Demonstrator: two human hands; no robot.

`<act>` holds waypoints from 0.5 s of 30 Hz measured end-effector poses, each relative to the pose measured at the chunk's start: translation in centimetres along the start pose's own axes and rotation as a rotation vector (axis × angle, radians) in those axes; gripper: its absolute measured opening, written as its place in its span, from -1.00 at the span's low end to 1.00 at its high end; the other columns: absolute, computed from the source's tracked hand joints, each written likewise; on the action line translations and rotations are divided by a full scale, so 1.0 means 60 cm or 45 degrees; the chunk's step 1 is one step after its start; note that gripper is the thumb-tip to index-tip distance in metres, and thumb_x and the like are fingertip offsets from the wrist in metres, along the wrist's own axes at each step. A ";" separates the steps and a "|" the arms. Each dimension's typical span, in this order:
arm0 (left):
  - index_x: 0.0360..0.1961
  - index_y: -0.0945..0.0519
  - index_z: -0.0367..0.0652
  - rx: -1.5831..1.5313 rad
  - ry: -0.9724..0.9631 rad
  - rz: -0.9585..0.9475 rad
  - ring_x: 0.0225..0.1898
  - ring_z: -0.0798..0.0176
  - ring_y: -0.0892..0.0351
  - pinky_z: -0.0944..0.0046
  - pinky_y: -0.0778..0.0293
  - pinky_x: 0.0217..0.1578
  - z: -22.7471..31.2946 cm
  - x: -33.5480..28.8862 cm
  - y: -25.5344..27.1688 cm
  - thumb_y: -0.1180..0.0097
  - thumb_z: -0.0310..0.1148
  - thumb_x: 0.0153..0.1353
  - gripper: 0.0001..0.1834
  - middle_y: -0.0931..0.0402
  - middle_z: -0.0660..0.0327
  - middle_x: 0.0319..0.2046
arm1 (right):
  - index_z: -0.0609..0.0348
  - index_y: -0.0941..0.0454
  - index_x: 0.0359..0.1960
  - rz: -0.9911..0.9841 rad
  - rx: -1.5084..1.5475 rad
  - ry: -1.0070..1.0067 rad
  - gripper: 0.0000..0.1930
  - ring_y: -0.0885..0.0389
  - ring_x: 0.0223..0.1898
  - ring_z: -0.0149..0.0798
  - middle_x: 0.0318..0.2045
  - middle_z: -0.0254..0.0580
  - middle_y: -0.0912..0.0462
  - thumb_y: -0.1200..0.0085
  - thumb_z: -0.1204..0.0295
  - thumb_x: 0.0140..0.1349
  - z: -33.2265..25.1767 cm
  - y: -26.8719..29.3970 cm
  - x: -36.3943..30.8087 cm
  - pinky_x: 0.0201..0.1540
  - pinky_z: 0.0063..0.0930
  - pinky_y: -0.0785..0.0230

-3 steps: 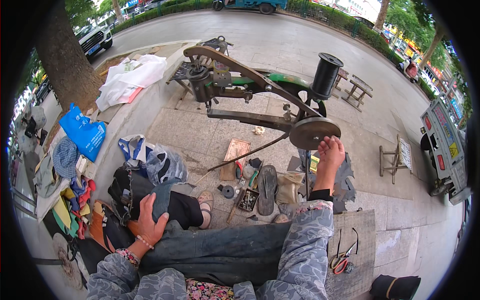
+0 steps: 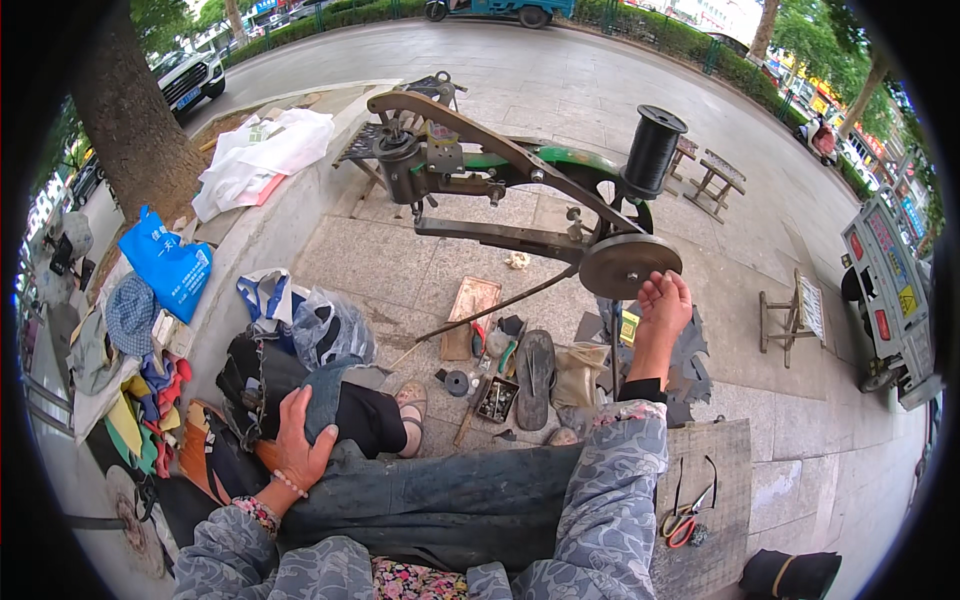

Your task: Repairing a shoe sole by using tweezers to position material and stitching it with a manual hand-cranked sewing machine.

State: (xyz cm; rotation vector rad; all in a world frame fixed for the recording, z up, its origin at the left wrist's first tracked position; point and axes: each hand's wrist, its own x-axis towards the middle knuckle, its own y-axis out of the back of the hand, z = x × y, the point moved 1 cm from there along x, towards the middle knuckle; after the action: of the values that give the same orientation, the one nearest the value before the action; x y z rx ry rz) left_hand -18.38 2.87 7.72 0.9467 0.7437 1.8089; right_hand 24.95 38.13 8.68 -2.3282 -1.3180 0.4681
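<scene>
A hand-cranked shoe-patching machine (image 2: 530, 175) of dark worn metal with a green part stands in front of me. At its near right end is a round metal handwheel (image 2: 625, 268). My right hand (image 2: 660, 305) is at the wheel's right rim, palm up, with its fingers curled closed against it; the exact grip is partly hidden. A large black thread spool (image 2: 654, 150) stands upright above the wheel. Lower left, my left hand (image 2: 298, 440) lies on a blue denim piece (image 2: 325, 400) over my leg, fingers stretched and thumb apart. A dark apron (image 2: 440, 505) covers my lap.
On the paving lie a shoe sole (image 2: 535, 380), a box of small metal parts (image 2: 496, 400) and a wooden board (image 2: 470, 315). Scissors (image 2: 685, 515) rest on a mat at right. Cloth scraps (image 2: 140, 420) and a blue bag (image 2: 170, 265) sit left; small stools (image 2: 790, 315) stand right.
</scene>
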 end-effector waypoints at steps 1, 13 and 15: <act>0.31 -0.25 -0.28 -0.002 0.002 -0.002 0.24 -0.24 -0.26 0.01 -0.20 0.26 -0.001 0.000 0.000 -0.15 -0.27 0.12 -0.27 -0.22 -0.20 0.22 | 0.17 -0.48 -0.10 -0.008 -0.008 0.016 -0.83 -0.62 -0.44 -0.36 -0.33 -0.17 -0.67 -0.04 0.48 0.30 -0.001 0.000 0.000 -0.40 -0.50 -0.50; 0.32 -0.23 -0.27 -0.003 0.020 -0.018 0.25 -0.23 -0.24 0.00 -0.18 0.28 0.002 0.001 0.001 -0.13 -0.24 0.12 -0.26 -0.20 -0.19 0.23 | 0.12 -0.50 -0.12 0.012 0.016 0.055 -0.86 -0.63 -0.42 -0.36 -0.34 -0.20 -0.68 -0.06 0.49 0.30 -0.005 0.006 0.009 -0.37 -0.48 -0.55; 0.32 -0.23 -0.27 -0.003 0.016 -0.018 0.25 -0.23 -0.24 0.00 -0.18 0.28 0.003 0.001 0.001 -0.13 -0.24 0.12 -0.26 -0.20 -0.19 0.23 | 0.12 -0.49 -0.12 0.018 0.017 0.055 -0.86 -0.63 -0.42 -0.37 -0.33 -0.20 -0.68 -0.05 0.49 0.30 -0.006 0.006 0.009 -0.36 -0.48 -0.55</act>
State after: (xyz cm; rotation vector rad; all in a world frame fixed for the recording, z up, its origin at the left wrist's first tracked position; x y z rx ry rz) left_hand -18.29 2.91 7.85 0.9271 0.7539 1.8042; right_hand 25.67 38.38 8.78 -2.3249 -1.2760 0.4273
